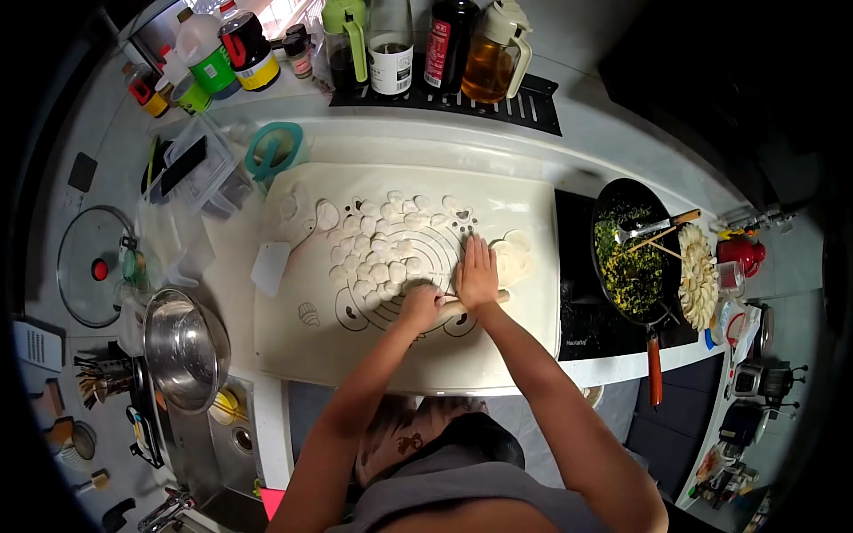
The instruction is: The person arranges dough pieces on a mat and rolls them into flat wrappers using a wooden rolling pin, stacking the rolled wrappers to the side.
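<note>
Head view, rolling pin (454,309): being set on the printed mat (298,360), straight ahead of the body and right at the hands; its long axis is running left to right, with the right end tilting slightly away from the body.
Left hand (421,307): being kept curled at the pin's left end; whether the pin or something else is being gripped cannot be told.
Right hand (477,274): being laid open and palm down, fingers pointing away from the body; the pin is being crossed by its heel and wrist, and the right end is showing beyond.
Nearer hand: the pin's middle is being covered by the right; only the left end is being met by the left.
Round wrappers (514,258): being overlapped just right of the right fingers.
Dough pieces (378,253): being clustered ahead of the left hand.
Scraper (270,268): being left at the mat's left side.
Pan (626,193): being placed right of the mat, holding chopped filling (627,277).
</note>
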The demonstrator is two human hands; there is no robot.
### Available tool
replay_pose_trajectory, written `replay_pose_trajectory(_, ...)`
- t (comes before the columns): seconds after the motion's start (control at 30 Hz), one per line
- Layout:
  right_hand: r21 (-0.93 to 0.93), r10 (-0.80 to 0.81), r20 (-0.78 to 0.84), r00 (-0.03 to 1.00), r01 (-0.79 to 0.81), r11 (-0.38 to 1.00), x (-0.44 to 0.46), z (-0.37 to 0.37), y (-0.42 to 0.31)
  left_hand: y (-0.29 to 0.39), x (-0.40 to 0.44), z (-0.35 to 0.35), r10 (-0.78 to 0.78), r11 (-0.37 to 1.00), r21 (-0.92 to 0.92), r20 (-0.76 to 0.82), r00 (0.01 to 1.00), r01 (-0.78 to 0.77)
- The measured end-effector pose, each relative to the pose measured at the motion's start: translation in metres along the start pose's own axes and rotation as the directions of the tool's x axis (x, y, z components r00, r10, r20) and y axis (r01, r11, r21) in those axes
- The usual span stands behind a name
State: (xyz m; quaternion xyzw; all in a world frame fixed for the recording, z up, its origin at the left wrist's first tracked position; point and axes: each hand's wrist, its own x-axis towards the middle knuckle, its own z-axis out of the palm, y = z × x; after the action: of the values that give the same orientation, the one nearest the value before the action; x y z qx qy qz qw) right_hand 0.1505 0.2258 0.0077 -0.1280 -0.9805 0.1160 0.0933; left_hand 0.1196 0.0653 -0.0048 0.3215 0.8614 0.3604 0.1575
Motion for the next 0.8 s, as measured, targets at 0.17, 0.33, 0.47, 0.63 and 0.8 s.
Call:
replay_pose_trajectory(0.17, 0.040, 0.123, -0.093, 0.988, -0.119, 0.992, 0.001, 0.010, 0.002, 0.013, 0.013, -0.003, -0.044, 0.999, -0.021, 0.071, 0.997, 0.046)
replay_pose_trajectory(0.33, 0.010, 0.142, 0.142, 0.980, -0.145, 0.989, -0.095, -0.025, 0.003, 0.025, 0.008, -0.007, -0.094, 0.994, -0.034, 0.133, 0.987, 0.100)
replay_pose_trajectory(0.47, -0.024, 0.065, 0.140, 0.988, -0.062, 0.998, -0.121, -0.026, 0.010, -0.002, -0.005, -0.005, -0.096, 0.981, -0.155, 0.128, 0.987, 0.116)
replay_pose_trajectory(0.63, 0.008, -0.005, 0.024, 1.000, 0.005, 1.000, -0.049, -0.015, -0.005, 0.003, -0.010, -0.009, -0.067, 0.994, -0.077, 0.121, 0.990, 0.077)
replay_pose_trajectory(0.8, 0.017, 0.063, -0.127, 0.990, -0.061, 0.998, 0.017, 0.009, -0.014, 0.000, 0.001, -0.012, -0.068, 0.996, -0.048, 0.056, 0.996, 0.071)
